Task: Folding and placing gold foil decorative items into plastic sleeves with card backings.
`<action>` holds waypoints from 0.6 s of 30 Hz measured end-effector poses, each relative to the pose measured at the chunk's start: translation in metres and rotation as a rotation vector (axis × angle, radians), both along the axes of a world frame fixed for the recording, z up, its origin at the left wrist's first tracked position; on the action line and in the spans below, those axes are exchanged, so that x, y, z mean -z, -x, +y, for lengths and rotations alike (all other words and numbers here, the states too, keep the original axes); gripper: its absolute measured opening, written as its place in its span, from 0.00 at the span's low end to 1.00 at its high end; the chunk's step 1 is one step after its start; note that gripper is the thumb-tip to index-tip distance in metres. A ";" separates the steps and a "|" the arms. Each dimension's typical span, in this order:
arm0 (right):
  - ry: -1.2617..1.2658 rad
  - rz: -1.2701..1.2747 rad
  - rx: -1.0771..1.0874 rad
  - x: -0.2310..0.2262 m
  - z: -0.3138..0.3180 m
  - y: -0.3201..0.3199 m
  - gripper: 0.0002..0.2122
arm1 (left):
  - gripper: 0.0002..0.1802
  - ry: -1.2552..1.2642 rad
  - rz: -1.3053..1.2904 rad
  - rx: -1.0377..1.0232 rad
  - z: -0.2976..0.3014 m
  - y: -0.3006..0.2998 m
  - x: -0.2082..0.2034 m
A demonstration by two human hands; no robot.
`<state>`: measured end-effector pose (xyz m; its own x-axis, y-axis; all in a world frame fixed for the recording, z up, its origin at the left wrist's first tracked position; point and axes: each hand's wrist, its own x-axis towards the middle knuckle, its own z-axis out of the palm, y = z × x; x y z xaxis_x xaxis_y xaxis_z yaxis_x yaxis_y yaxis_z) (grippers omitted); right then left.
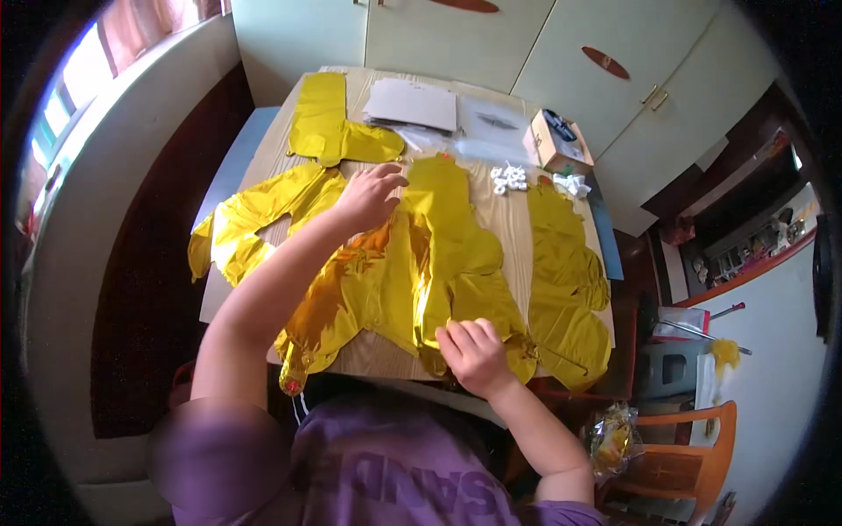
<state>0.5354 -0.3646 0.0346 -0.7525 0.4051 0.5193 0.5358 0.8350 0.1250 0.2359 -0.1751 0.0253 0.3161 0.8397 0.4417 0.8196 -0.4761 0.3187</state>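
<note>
Uninflated gold foil balloons lie flat across the table. My left hand (370, 200) is over the upper left edge of the crumpled middle foil balloon (438, 197), fingers apart and slightly bent, with nothing seen in them. Closer to me, my right hand (475, 355) is closed, its fingertips pinching the near part of the gold foil. Beneath my left forearm, another gold foil balloon (250, 215) is partly hidden. An L-shaped foil balloon (317, 114) lies at the far left, and a long one (561, 272) spreads along the right side.
At the table's back are a stack of grey cardboard sheets (410, 103), clear plastic packaging (495, 127) and a small box (559, 145) with dark items on top. White pieces (509, 180) sit before the box. A wooden chair (693, 465) stands at the right.
</note>
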 end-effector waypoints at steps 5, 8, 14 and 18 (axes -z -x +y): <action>0.070 0.047 0.020 0.006 0.001 0.012 0.12 | 0.14 0.113 -0.081 0.224 -0.075 0.017 -0.008; 0.108 0.012 0.062 0.003 -0.005 0.017 0.12 | 0.17 0.075 -0.079 0.304 -0.107 0.021 -0.007; 0.160 -0.047 0.113 0.001 -0.016 0.019 0.13 | 0.23 0.072 0.015 0.429 -0.124 0.008 0.002; 0.166 -0.070 0.175 -0.004 -0.024 0.013 0.16 | 0.23 0.087 0.038 0.450 -0.124 0.003 0.008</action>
<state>0.5223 -0.3888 0.0384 -0.6948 0.6082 0.3839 0.6693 0.7422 0.0354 0.2325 -0.2989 0.0176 0.6723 0.6487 0.3568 0.5491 -0.7602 0.3473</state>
